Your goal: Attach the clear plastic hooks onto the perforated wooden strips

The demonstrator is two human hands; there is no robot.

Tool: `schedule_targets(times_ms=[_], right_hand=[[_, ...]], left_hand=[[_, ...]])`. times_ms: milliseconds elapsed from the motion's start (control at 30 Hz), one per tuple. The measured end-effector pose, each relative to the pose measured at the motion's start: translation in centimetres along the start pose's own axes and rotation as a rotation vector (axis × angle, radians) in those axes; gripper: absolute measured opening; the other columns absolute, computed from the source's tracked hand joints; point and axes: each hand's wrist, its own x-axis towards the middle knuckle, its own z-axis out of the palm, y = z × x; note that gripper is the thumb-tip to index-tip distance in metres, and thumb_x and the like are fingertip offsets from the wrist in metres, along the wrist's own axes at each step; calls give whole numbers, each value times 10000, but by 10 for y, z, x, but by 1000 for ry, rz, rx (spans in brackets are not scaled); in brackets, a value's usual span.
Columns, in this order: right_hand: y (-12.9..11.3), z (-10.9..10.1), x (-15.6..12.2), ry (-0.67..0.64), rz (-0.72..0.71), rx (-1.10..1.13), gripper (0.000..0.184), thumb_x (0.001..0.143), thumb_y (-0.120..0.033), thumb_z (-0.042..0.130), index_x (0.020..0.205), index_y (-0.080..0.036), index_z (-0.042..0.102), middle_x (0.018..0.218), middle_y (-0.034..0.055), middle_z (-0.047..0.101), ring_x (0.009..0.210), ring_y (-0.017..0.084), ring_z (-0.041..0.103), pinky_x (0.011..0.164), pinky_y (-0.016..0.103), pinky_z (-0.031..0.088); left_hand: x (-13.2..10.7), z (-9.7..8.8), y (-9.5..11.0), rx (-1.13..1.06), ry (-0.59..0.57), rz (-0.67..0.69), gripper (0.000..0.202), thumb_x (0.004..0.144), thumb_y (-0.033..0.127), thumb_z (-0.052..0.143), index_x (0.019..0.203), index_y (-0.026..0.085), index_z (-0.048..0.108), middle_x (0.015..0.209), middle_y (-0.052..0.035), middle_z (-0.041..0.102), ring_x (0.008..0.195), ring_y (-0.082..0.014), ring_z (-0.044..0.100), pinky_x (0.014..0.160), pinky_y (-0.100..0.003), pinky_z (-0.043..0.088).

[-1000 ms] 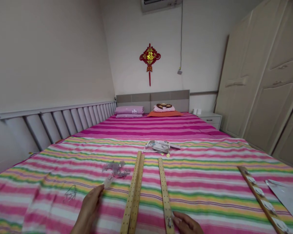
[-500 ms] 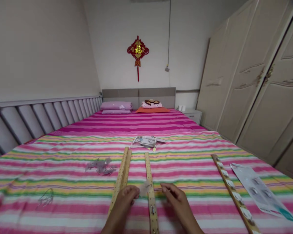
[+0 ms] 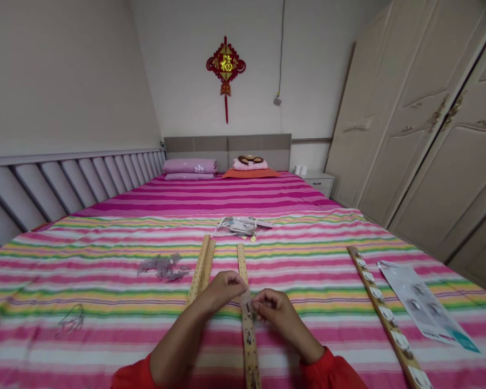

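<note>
My left hand [image 3: 227, 286] is closed in a pinch on a small clear plastic bag [image 3: 246, 297], which has a small metal piece by its lower end. My right hand [image 3: 272, 308] comes in from the other side, thumb and fingertips pressed together at the bag's lower right edge. Both hands are over a narrow wooden strip [image 3: 250, 356] with rows of small holes and a few metal fittings along it. Two more drilled wooden strips [image 3: 203, 266] lie side by side, partly hidden by my left forearm.
Several small clear bags [image 3: 164, 267] lie left, near a loop of thin wire [image 3: 71, 320]. Packaged items [image 3: 240, 226] lie farther back. To the right are a strip with white-backed hooks [image 3: 383, 308] and a flat clear package [image 3: 425, 305], all on the striped bedspread [image 3: 117, 281].
My left hand has moved up and right with the small bag. The right hand has shifted left and closed at the bag's edge. The view has tilted slightly down.
</note>
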Motion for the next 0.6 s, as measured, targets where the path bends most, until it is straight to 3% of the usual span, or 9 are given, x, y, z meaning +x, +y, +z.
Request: schedule_targets(times_ms=[133, 233, 333, 600], right_hand=[[22, 0, 11, 94, 64, 140, 355, 533, -461, 810, 621, -157, 650, 433, -26, 608, 391, 90, 501, 440, 222, 385], [37, -1, 15, 173, 111, 224, 320, 517, -393, 821, 628, -136, 665, 435, -9, 621, 394, 90, 515, 428, 210, 387], [48, 0, 17, 199, 146, 253, 256, 502, -304, 808, 625, -128, 669, 454, -5, 632, 390, 90, 524, 411, 206, 393], [58, 8, 22, 289, 169, 217, 162, 504, -228, 746, 588, -148, 632, 416, -35, 598, 365, 90, 514, 387, 203, 387]], left_hand=[[12, 7, -33, -137, 176, -47, 349, 627, 450, 636, 799, 148, 668, 663, 7, 621, 660, -137, 554, 614, -246, 404], [14, 14, -61, -239, 249, -174, 380, 573, 474, 680, 761, 145, 647, 608, 24, 599, 615, -125, 560, 602, -245, 422], [13, 21, -81, -273, 273, -201, 369, 537, 457, 697, 722, 146, 626, 629, 16, 620, 617, -127, 579, 638, -261, 450], [18, 26, -96, -173, 307, -116, 314, 561, 429, 651, 716, 157, 622, 642, -3, 639, 617, -162, 601, 617, -284, 467]])
